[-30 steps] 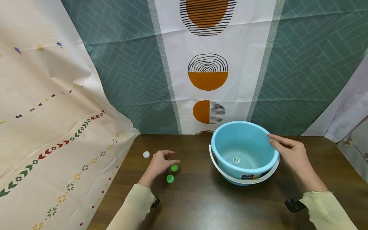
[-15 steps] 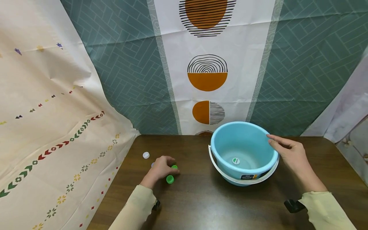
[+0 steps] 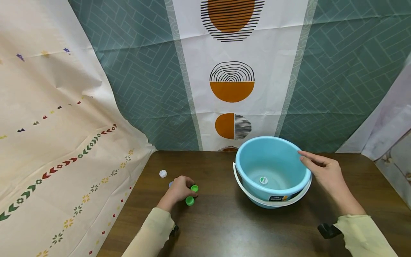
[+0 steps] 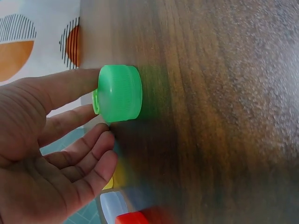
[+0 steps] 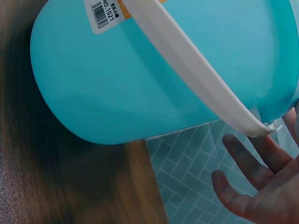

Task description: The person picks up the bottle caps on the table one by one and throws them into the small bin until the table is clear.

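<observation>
On the table's left side, my left hand (image 3: 180,189) pinches a green bottle cap (image 3: 194,188) between thumb and forefinger. Just in front of it lies a second green bottle cap (image 3: 189,200); that nearer cap (image 4: 119,93) covers most of the pinched one in the left wrist view. A light blue bucket (image 3: 273,167) stands upright at the right, its white handle (image 3: 273,201) hanging down its front. Thumb and forefinger of my right hand (image 3: 325,171) hold the bucket's right rim. In the right wrist view the other fingers (image 5: 247,161) spread loosely below the handle, and the grip itself is mostly hidden.
A white cap (image 3: 163,174) lies behind the left hand, with a blue cap (image 3: 171,184) partly hidden beside it. Red (image 4: 132,218) and yellow (image 4: 109,184) caps show in the left wrist view. Patterned cloth (image 3: 231,125) hangs along the table's far edge.
My left hand has come down and its thumb and forefinger have closed on the farther green cap. The blue cap has come partly into sight. Right hand and bucket have stayed put.
</observation>
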A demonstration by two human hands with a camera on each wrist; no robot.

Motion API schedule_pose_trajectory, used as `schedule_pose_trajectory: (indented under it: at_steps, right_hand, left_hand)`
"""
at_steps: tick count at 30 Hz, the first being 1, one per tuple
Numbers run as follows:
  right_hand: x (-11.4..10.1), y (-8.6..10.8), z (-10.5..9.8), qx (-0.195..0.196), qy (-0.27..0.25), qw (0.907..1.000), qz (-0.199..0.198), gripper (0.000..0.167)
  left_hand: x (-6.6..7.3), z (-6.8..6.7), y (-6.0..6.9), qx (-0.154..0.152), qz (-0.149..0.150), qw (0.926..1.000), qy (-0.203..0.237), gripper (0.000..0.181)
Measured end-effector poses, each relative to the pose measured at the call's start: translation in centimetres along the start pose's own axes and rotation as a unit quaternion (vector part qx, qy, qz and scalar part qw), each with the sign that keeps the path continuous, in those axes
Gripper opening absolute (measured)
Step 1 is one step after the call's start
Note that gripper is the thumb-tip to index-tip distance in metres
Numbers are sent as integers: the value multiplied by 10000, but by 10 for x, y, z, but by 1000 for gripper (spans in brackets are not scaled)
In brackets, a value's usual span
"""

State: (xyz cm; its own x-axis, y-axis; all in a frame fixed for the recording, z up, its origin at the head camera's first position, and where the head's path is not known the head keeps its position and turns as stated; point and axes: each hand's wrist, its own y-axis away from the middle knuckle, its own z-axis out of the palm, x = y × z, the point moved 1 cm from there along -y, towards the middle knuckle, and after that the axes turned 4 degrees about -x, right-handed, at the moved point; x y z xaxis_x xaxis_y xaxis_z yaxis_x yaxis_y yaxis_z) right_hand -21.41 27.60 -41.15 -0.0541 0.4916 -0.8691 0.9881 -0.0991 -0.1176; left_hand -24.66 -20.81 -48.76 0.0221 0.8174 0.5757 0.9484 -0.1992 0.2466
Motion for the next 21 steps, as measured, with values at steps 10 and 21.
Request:
schedule_pose_trajectory:
  at_steps: [10,21]
  right_hand:
    - [-1,0,-1,11,-3,10000,44,47]
    - [2,-3,-1,-16,24,10000,62,47]
  left_hand:
    - [-3,1,0,150,-22,9999,-19,34]
    - [-1,2,-1,280,10,9996,19,29]
